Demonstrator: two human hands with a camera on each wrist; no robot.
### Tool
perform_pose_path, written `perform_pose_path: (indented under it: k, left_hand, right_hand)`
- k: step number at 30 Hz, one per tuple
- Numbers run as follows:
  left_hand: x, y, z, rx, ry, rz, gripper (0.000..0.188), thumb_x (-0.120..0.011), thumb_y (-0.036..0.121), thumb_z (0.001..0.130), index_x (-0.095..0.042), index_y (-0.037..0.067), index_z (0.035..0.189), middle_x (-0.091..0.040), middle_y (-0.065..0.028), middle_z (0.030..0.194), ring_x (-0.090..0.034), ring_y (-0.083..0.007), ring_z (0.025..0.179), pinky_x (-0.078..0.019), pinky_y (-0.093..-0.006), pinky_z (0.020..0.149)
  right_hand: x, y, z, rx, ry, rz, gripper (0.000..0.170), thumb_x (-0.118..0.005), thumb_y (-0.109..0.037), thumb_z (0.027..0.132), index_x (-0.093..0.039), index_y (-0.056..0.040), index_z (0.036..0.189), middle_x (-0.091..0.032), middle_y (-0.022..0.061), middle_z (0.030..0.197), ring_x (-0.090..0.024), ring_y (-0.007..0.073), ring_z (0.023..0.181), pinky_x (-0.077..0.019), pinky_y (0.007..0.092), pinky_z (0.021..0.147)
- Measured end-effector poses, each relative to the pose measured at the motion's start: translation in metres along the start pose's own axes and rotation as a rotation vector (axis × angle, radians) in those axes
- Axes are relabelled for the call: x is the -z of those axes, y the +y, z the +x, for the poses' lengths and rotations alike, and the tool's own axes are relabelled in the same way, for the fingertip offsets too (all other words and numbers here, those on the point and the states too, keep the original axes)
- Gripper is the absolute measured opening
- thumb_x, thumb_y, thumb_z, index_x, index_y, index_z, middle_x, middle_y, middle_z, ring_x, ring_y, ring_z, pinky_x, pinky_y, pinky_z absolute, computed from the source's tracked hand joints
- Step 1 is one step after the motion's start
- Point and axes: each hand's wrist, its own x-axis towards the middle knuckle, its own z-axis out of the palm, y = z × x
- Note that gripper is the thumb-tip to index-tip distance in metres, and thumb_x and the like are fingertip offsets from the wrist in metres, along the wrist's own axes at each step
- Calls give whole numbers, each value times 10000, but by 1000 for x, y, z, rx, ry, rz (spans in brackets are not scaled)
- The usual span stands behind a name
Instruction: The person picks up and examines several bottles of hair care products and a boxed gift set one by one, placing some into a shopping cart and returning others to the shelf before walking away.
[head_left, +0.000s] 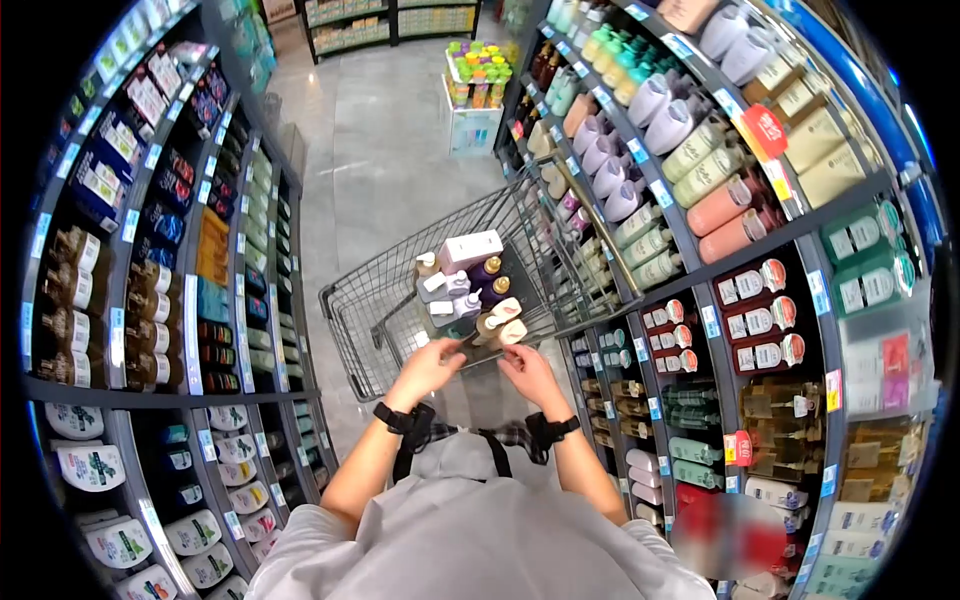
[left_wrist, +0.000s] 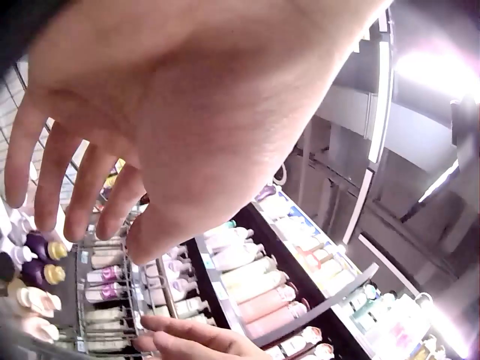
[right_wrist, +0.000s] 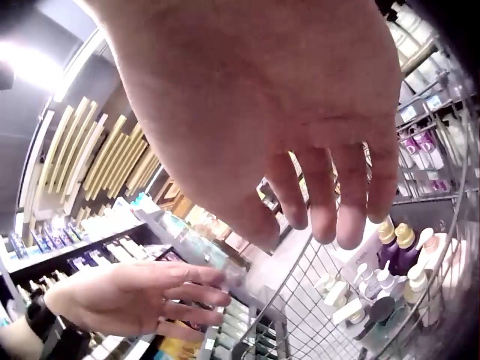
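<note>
Soft grey shirt [head_left: 455,510] cloth lies nearest; beyond, the left hand [head_left: 430,370] and right hand [head_left: 527,372] hang empty, fingers slightly spread, at the wire cart's [head_left: 324,296] near edge. Smooth, rounded purple bottles [head_left: 488,296] stand inside, beside a boxy carton [head_left: 470,248]. Reaching seems in hand; grasping calls for curled fingers.

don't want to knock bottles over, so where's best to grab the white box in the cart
Probably high on its two ends, coming straight down from above. The box looks wider than deep and its top is uncovered, while bottles crowd its near side.
</note>
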Motion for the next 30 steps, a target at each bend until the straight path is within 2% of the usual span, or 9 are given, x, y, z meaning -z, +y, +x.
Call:
perform_pose_path:
  k: [2, 9, 15, 17, 22, 25, 28, 29, 30]
  left_hand:
    - [13, -33, 6, 29, 4, -13, 420, -676, 269, 887, -634, -18, 1190, -711, -168, 1044, -682, -252, 913, -537, -362, 795]
    - [23, -86, 25, 186, -13, -95, 441, -669, 267, 903, -619, -52, 1202, -707, -146, 1031, -679, -229, 911, -531, -347, 794]
    - [0, -114, 65, 292, -23, -90, 436, -662, 248, 915, -603, -44, 1233, -700, -156, 1048, -680, -228, 927, -527, -336, 803]
    - [-11, -117, 78, 340, -47, -46, 429, -659, 223, 912, -597, -41, 1243, -702, -159, 1048, -684, -246, 936, -528, -348, 808]
    - [-44, -122, 108, 507, -100, 107, 442, -618, 222, 919, -572, -13, 1290, -668, -226, 1156, -635, -367, 1086, -505, -413, 918]
    - [-60, -126, 126, 612, -189, 159, 452, -598, 235, 919, -562, 34, 1322, -628, -223, 1241, -608, -365, 1135, -491, -431, 952]
    - [-68, -122, 139, 722, -239, 222, 454, -601, 244, 905, -571, 31, 1304, -650, -215, 1198, -619, -381, 1097, -502, -448, 922]
    - [-71, -127, 142, 741, -254, 221, 454, -601, 244, 905, -571, 31, 1304, -650, -215, 1198, -619, -381, 1097, -502, -448, 922]
    - [-77, -135, 142, 746, -251, 213, 441, -599, 239, 903, -579, 31, 1292, -658, -212, 1182, -625, -379, 1087, -506, -449, 911]
  right_hand:
    - [-13, 0, 11, 9, -24, -48, 370, -732, -215, 825, -668, -3, 1122, -692, 134, 905, -662, 252, 768, -528, 359, 716]
    - [-32, 9, 72, -71, -214, -255, 349, -705, -217, 820, -671, -9, 1097, -691, 174, 958, -645, 359, 918, -513, 442, 812]
    - [-66, 75, 142, -78, -448, -349, 361, -696, -200, 827, -644, -15, 1132, -656, 205, 1041, -627, 373, 988, -508, 457, 841]
    - [-86, 107, 155, -30, -490, -406, 442, -694, -187, 841, -583, -18, 1234, -596, 211, 1170, -599, 364, 1063, -515, 464, 865]
    - [-111, 127, 170, 29, -645, -482, 560, -688, -120, 842, -476, -45, 1355, -536, 209, 1185, -584, 380, 1047, -520, 461, 850]
    - [-130, 144, 176, 284, -572, -587, 400, -645, -26, 842, -534, -6, 1225, -542, 212, 1062, -587, 378, 938, -517, 467, 783]
    - [-150, 166, 182, 343, -663, -614, 263, -637, -24, 846, -551, -1, 1093, -548, 206, 1027, -594, 366, 928, -519, 472, 787]
    - [-158, 174, 183, 343, -673, -653, 380, -677, -40, 757, -546, -31, 1113, -557, 177, 1038, -605, 363, 976, -511, 469, 794]
    - [-158, 174, 184, 371, -660, -628, 335, -663, -39, 769, -541, -26, 1081, -562, 184, 1030, -615, 366, 950, -519, 470, 779]
